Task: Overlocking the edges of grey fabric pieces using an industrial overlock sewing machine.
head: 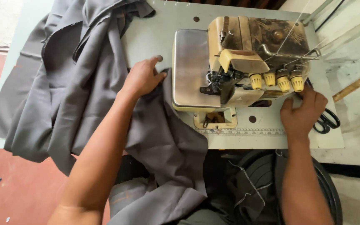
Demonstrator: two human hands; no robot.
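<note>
Pale counter point(155, 33) over red floor point(17, 187): left hand point(141, 78) presses flat on grey cloth point(84, 83); right hand point(303, 111) rests open beside the sewing machine point(246, 62).

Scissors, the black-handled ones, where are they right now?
In the head view the scissors lie at the table's right edge, just right of the right hand, beside the sewing machine.

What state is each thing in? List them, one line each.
left hand: pressing flat on the grey fabric, nothing gripped
right hand: resting on the table by the machine, fingers curled, touching the scissors
grey fabric: bunched, draped over the table edge
sewing machine: threaded, no fabric under its foot
scissors: lying on the table, blades hidden
</note>
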